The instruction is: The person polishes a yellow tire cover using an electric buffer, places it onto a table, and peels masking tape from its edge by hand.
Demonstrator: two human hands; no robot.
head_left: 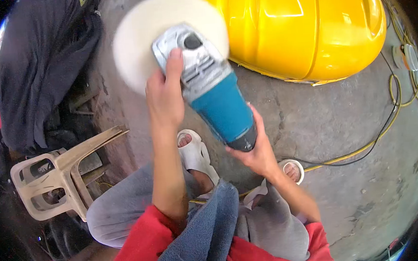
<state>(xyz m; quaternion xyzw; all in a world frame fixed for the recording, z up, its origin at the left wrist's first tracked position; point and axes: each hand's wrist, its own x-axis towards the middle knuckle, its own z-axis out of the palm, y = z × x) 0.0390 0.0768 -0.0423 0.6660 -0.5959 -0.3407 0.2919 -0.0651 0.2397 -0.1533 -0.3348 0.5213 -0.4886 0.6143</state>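
Note:
A blue and silver power polisher [224, 110] is held in both hands in front of me. My left hand [165, 97] grips its metal head end, with the thumb lying on top; the other fingers are mostly hidden. Around the rear of the blue body, near the dark end cap, my right hand [259, 151] is closed. The round white polishing pad [133, 48] looks blurred under the head. Its right edge overlaps the yellow glossy shell [280, 33] in the view; whether they touch I cannot tell.
On the concrete floor [334, 117] a yellow cable and a black cord [347, 163] run along the right. A beige plastic stool [43, 183] lies tipped at left, below dark cloth [45, 69]. A small tub [406, 57] stands far right. A blue towel [201, 233] hangs over my lap.

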